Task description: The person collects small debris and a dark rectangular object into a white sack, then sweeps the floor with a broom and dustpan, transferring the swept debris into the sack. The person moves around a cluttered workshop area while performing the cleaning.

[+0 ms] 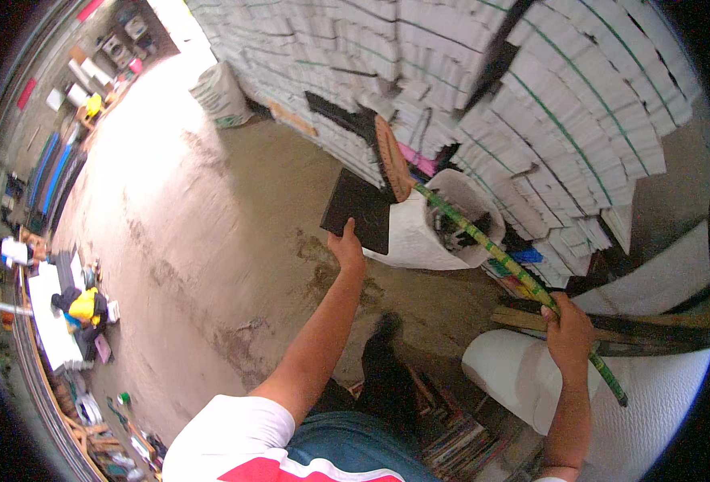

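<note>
The turning relation was between the broom (483, 239) and the dark panel (361, 210), held apart in two hands. The broom's long axis ran slantwise, its orange-pink head (392, 159) toward ten to eleven o'clock and the free end of its banded green-and-yellow handle toward four to five. The fingers of the right hand (570, 329) were wrapped around that handle, nearer the free end, with a short length of it showing beyond the grip. The fingers of the left hand (345, 247) had hold of the panel's near edge, thumb lying on its face; the rest were hidden, so how far they curled beneath could not be told.

From the left thumb, the broom head lay at about one o'clock, just past the panel; the left hand was clearly nearer to it than the right. The handle crossed over the mouth of a white bin (410, 237), touching or not being unclear. The bin stood at two o'clock from the left hand, beside the panel.
</note>
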The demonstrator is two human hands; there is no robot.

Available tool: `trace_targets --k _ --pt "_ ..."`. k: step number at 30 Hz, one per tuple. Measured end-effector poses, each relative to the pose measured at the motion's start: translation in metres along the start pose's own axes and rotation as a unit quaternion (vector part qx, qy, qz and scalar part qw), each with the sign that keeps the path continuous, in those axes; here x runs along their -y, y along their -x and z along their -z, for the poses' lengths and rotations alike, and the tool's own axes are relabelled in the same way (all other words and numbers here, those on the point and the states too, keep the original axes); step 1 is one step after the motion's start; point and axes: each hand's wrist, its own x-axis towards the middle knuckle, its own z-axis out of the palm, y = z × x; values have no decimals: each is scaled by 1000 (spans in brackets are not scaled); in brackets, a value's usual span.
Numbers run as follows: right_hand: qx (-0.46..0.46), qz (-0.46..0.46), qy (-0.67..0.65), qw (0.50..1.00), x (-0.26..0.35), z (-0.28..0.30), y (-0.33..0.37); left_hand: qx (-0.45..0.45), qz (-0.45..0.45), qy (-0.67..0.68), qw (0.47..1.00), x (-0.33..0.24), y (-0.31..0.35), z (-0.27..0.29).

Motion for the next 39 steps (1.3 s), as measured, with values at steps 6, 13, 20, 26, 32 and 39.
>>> trace_targets --k 6,13,20,26,32,39 --pt "31 84 3 996 116 -53 27 -73 -25 -40 996 -44 -28 160" --pt "198 113 15 973 288 -148 78 -263 -20 -209 942 -70 -12 400" --pt "295 290 68 908 422 -264 113 -382 138 59 912 -47 2 580" --pt "340 400 188 830 532 -382 112 -430 223 106 868 2 21 654" --pt "243 572 199 758 653 -528 128 -510 266 143 805 75 13 717" --pt "176 667 181 701 806 -642 205 -548 302 152 765 82 -25 742"
